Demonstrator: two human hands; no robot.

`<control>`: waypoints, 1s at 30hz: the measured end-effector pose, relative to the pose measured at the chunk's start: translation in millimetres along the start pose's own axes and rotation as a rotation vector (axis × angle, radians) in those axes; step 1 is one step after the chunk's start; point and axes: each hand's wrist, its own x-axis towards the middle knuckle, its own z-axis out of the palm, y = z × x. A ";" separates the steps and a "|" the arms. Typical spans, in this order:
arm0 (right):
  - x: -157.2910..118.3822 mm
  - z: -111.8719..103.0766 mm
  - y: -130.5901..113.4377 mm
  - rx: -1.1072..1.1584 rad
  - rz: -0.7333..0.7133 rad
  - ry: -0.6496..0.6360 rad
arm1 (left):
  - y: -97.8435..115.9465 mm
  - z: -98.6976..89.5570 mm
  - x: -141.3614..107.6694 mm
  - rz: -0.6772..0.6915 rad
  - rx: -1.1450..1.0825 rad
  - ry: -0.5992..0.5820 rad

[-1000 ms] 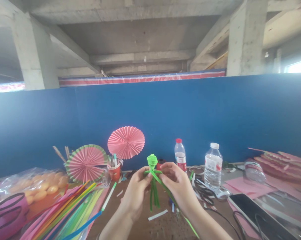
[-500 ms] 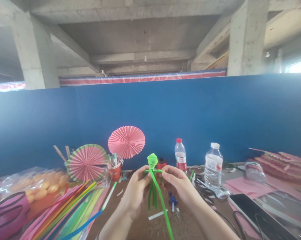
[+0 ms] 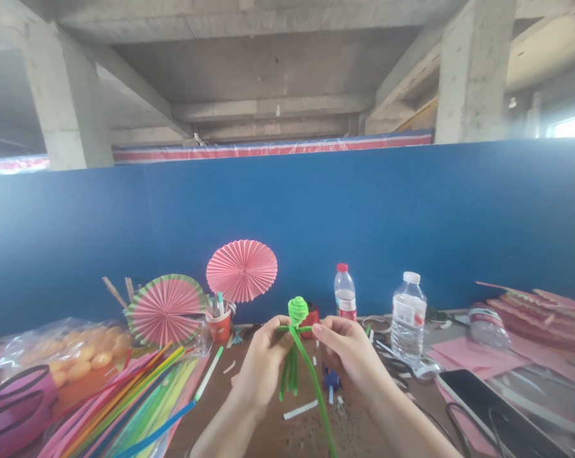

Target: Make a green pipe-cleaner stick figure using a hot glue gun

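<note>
Above the brown tabletop point(image 3: 268, 439), on my feed, the green fuzzy-stem figure point(image 3: 294, 330) hangs between both hands. My left hand point(image 3: 263, 362) pinches its near side; my right hand point(image 3: 347, 346) nips the short crosspiece point(image 3: 307, 329) by its tip. And look: the long strand point(image 3: 317, 385), a second ago running under the right wrist, now dangles free, the coiled knob point(image 3: 297, 310) tipping rightward. I'd judge the crosspiece is being worked.

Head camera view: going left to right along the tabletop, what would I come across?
Bagged orange pieces, green-edged pink fan, cup of pens, left hand, green fuzzy figure, right hand, white-capped bottle, phone.
</note>
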 end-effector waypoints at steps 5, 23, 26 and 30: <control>-4.1 10.0 2.4 0.282 0.171 -0.178 | -3.3 0.6 -0.4 0.009 -0.127 0.098; -0.2 2.9 8.3 0.143 0.140 -0.218 | -3.1 -8.9 -1.7 0.016 -0.193 0.023; 2.8 -1.6 11.9 0.177 0.097 -0.193 | -4.1 -10.1 -1.6 0.008 -0.208 -0.023; 5.2 -7.6 10.6 0.245 0.083 -0.211 | -6.5 -11.0 -2.7 -0.027 -0.229 -0.042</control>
